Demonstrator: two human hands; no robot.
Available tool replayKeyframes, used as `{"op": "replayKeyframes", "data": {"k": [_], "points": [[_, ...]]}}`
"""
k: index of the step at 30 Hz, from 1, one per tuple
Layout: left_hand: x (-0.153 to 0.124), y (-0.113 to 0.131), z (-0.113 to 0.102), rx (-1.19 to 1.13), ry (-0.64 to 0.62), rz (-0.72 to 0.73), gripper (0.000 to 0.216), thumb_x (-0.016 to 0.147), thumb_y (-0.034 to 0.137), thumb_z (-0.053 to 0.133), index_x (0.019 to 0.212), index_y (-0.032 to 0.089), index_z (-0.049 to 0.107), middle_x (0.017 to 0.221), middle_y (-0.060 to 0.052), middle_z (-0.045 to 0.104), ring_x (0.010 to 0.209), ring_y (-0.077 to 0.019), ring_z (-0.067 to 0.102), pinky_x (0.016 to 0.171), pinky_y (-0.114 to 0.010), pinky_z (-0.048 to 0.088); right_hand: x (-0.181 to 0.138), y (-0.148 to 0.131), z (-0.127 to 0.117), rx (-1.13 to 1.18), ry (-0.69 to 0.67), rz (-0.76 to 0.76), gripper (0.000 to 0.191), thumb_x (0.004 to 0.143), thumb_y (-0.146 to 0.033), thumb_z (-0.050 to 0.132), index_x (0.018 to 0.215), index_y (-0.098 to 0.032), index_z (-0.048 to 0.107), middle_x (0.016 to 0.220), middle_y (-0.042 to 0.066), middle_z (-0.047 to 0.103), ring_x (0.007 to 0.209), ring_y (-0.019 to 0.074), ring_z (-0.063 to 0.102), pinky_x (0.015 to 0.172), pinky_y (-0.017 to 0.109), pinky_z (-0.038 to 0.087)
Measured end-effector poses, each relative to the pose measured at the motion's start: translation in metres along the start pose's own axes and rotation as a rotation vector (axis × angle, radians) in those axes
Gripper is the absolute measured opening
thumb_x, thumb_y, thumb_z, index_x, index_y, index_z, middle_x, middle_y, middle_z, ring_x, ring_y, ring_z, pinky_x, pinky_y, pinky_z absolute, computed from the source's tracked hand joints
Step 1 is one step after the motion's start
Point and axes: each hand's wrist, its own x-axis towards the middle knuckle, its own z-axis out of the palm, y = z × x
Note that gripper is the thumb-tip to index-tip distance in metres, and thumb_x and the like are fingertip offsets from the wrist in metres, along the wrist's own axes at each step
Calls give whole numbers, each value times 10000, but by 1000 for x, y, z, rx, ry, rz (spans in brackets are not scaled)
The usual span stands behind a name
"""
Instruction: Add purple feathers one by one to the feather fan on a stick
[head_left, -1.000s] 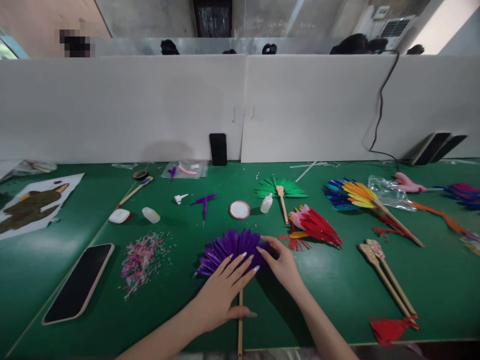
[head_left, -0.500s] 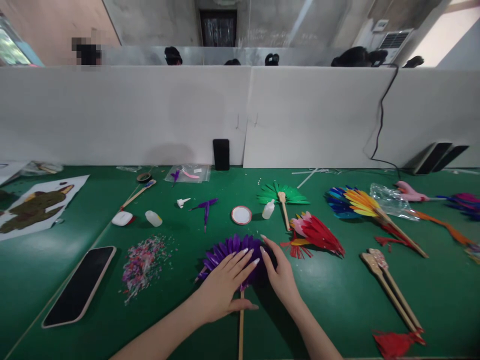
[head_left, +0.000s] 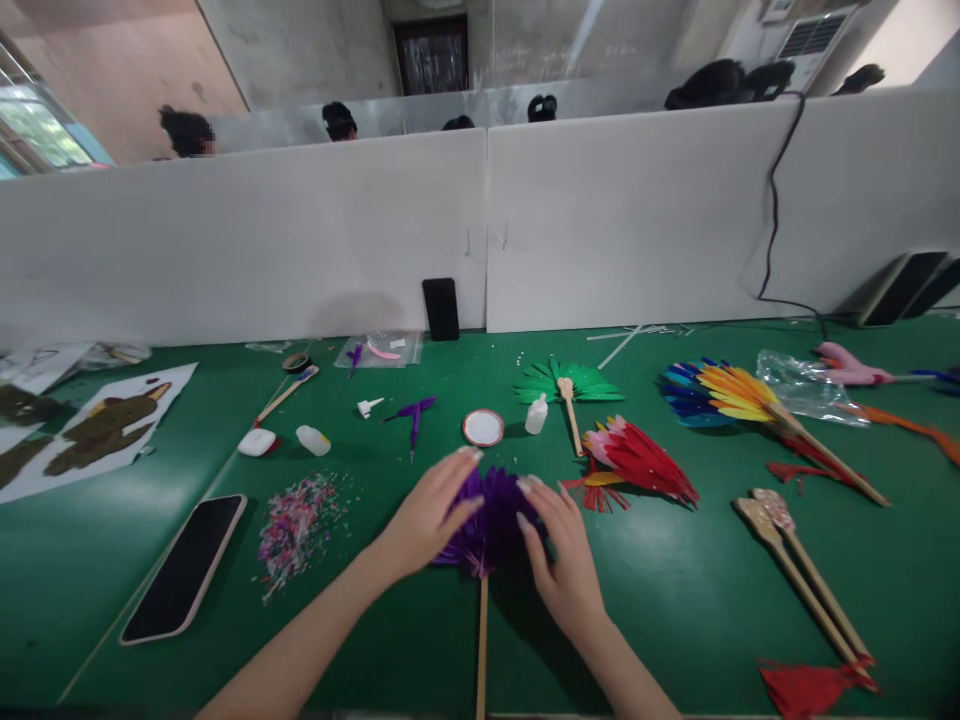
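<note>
A purple fan of feather-like petals lies flat on the green table, its wooden handle pointing toward me. Over the fan's left side is my left hand, thumb apart from the stretched fingers; it covers part of the petals. My right hand curves along the right edge, fingers spread, fingertips at the outer petals. Whether either hand presses on the fan I cannot tell. Just beyond it are a round white lid, a small white bottle and a purple folded piece.
To the left are a phone, a heap of colourful scraps and a second small bottle. On the right lie a green fan, a red fan, a blue-yellow fan and two wooden sticks. A white partition stands behind.
My left hand has lifted off the middle of the fan and shifted left and away from me, baring more petals. The right hand stays at the right edge. The view has tilted slightly.
</note>
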Motion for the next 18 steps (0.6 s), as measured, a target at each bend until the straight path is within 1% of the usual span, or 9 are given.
{"op": "replayKeyframes", "data": {"k": [1, 2, 3, 4, 6, 9, 11, 14, 18], "points": [[9, -6, -3, -32, 77, -110, 472, 974, 426, 370, 1394, 222, 435, 1402, -98, 495, 1302, -226, 430, 1095, -427, 340, -3, -6, -1, -8, -57, -80, 438, 926, -184, 469, 1355, -272, 460, 1299, 51, 602, 1269, 221, 497, 1124, 531, 299], [18, -13, -6, -32, 92, -149, 432, 965, 423, 393, 1318, 211, 526, 1276, -104, 588, 1206, -236, 507, 1042, -437, 388, -6, -12, -1, -10, -124, -145, 452, 922, -180, 480, 1364, -274, 450, 1284, 42, 616, 1270, 216, 499, 1129, 526, 295], [28, -18, -7, -33, 76, -157, 376, 942, 431, 446, 1201, 224, 622, 1138, -83, 654, 1105, -236, 561, 988, -430, 426, -9, -18, 0, -11, -204, -195, 467, 923, -188, 484, 1381, -267, 431, 1297, 38, 609, 1286, 211, 483, 1135, 518, 291], [36, -23, -7, -35, 55, -158, 322, 911, 442, 504, 1070, 235, 693, 1040, -62, 680, 1037, -234, 580, 952, -418, 443, -12, -24, 1, -15, -284, -234, 485, 928, -206, 481, 1405, -251, 402, 1335, 41, 581, 1314, 212, 450, 1141, 518, 281], [50, -29, -6, -33, 19, -154, 281, 859, 461, 576, 887, 236, 741, 928, -44, 685, 943, -227, 587, 891, -399, 460, -16, -33, 4, -36, -434, -266, 535, 942, -255, 466, 1456, -224, 321, 1443, 45, 468, 1376, 221, 358, 1150, 538, 248], [61, -30, -2, -28, 2, -146, 321, 841, 475, 593, 726, 205, 725, 896, -50, 672, 906, -227, 564, 864, -394, 448, -20, -41, 7, -76, -582, -231, 637, 952, -350, 447, 1510, -204, 176, 1545, 39, 273, 1428, 245, 236, 1150, 578, 188], [63, -28, 0, -27, 3, -131, 324, 843, 456, 600, 682, 192, 698, 918, -54, 663, 929, -228, 547, 880, -393, 431, -20, -42, 8, -93, -640, -201, 677, 954, -386, 432, 1521, -206, 109, 1565, 32, 196, 1440, 248, 193, 1152, 577, 168], [65, -24, 1, -28, 11, -105, 265, 848, 398, 616, 691, 192, 676, 957, -46, 647, 963, -222, 526, 904, -384, 411, -20, -42, 9, -104, -683, -184, 674, 959, -372, 417, 1523, -218, 81, 1573, 20, 144, 1447, 240, 168, 1160, 560, 160], [67, -23, 2, -24, 14, -96, 215, 853, 356, 621, 718, 192, 660, 971, -42, 623, 976, -214, 511, 917, -373, 403, -20, -42, 9, -113, -672, -182, 682, 950, -338, 439, 1523, -221, 87, 1573, 22, 134, 1447, 245, 167, 1162, 559, 156]]}}
